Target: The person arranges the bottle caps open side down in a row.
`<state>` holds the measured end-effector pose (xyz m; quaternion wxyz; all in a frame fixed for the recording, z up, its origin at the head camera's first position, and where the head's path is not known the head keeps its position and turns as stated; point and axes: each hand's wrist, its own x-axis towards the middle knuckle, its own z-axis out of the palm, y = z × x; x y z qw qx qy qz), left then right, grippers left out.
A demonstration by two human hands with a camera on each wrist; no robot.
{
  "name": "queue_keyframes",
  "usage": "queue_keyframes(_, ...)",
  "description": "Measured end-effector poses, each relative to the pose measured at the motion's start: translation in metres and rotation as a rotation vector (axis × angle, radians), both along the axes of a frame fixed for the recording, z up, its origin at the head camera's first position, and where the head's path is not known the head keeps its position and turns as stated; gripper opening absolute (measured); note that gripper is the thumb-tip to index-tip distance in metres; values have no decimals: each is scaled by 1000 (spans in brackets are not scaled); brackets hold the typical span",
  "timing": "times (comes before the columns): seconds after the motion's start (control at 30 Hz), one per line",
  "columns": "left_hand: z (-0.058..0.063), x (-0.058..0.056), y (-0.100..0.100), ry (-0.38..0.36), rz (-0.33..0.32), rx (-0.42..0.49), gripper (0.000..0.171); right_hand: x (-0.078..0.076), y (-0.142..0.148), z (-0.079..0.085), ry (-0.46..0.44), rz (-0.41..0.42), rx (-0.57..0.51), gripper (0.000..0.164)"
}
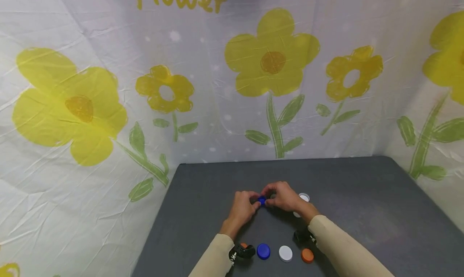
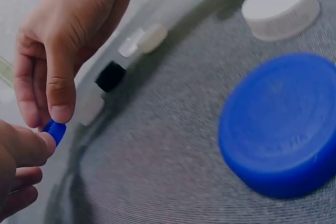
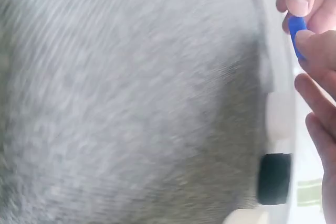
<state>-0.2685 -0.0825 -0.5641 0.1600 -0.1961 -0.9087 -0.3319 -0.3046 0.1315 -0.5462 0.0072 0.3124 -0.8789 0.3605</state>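
Note:
Both hands meet over the dark table, holding one small blue bottle cap point(image 1: 262, 200) between them. My left hand point(image 1: 242, 207) pinches its left side between thumb and fingers. On the opposite side, the thumb and fingers of my right hand point(image 1: 284, 197) grip it. In the left wrist view the blue cap point(image 2: 54, 131) is tilted, partly covered by the fingertips. The right wrist view shows it edge-on, a thin blue cap point(image 3: 296, 35) with fingertips of both hands at it.
Nearer the front lie a large blue cap point(image 1: 263, 251), a white cap point(image 1: 285, 253) and an orange cap point(image 1: 307, 255). Another orange cap point(image 1: 244, 244) is half hidden by the left wrist camera. Beyond are white caps point(image 1: 303, 197) and a black cap point(image 2: 110, 76). A flower-printed curtain point(image 1: 214, 120) stands behind.

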Motion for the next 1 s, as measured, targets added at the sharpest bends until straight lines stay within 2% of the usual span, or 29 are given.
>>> queue_keyframes(0.37, 36, 14, 1, 5, -9, 86, 17, 26, 4, 30, 3, -89, -124, 22)
queue_keyframes(0.63, 62, 31, -2, 48, -50, 191, 19, 49, 1, 53, 80, -160, -162, 23)
queue_keyframes(0.9, 81, 50, -7, 30, -78, 207, 19, 75, -1, 65, 80, -187, -243, 23)
queue_keyframes(1.0, 85, 57, -9, 50, -102, 192, 20, 83, -2, 67, 58, -198, -275, 22)
